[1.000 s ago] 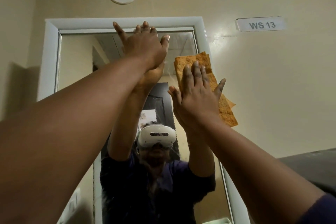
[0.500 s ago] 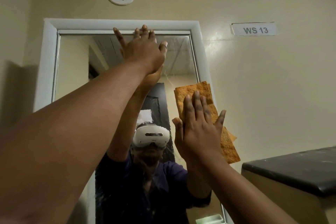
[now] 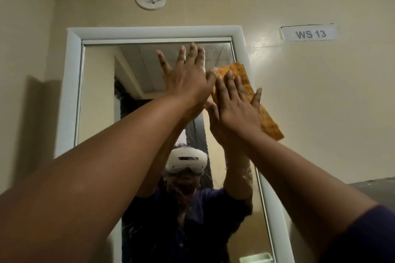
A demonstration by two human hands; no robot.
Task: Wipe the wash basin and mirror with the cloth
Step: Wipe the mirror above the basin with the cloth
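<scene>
We're on the mirror [image 3: 100, 102], basin out of view. Cloth [image 3: 245, 83] has swept back up to the top-right corner under our flat right hand [image 3: 235, 104]; left hand [image 3: 188, 79], spread and empty, braces the glass. Lower glass likely remains.

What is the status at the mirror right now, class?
Left hand flat on mirror, bare. Right hand flat, pressing cloth at mirror's upper right edge. Nothing in the way.
</scene>
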